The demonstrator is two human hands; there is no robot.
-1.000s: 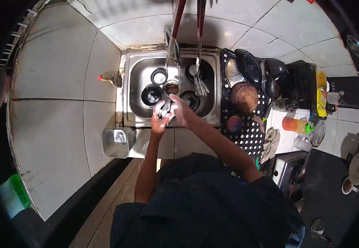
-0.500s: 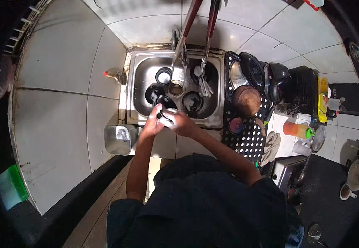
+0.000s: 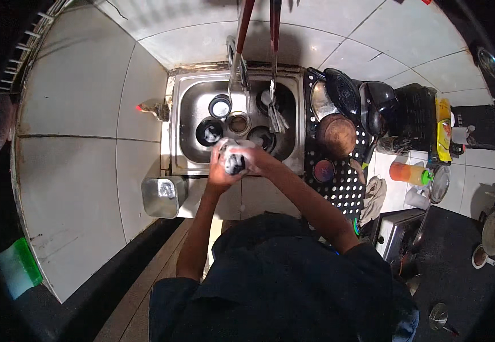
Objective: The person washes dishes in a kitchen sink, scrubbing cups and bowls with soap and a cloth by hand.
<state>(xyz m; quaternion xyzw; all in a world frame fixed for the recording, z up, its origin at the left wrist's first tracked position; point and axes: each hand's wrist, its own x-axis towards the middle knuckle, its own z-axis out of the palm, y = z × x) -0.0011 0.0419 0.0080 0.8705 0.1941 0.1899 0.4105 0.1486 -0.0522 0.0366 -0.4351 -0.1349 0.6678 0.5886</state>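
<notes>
above the near edge of the sink (image 3: 193,169), the foamy dark object (image 3: 235,165) is now held turned differently than half a second ago, with the grip of left hand (image 3: 219,174) and right hand (image 3: 257,159) closed around it, so another side is apparently being soaped.

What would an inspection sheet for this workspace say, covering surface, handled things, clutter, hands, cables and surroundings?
Surface: steel sink, with a dotted black mat to its right.
Handled things: a dark, soapy item, exact kind unclear; a black bowl with suds sits in the sink beyond it.
Clutter: cutlery in the sink; cookware crowded on the mat; a cloth by its right edge.
Hands: left hand and right hand both around the soapy item, foam on them.
Cables: nothing seen.
Surroundings: tiled wall at left; orange bottle and yellow pack at right.
</notes>
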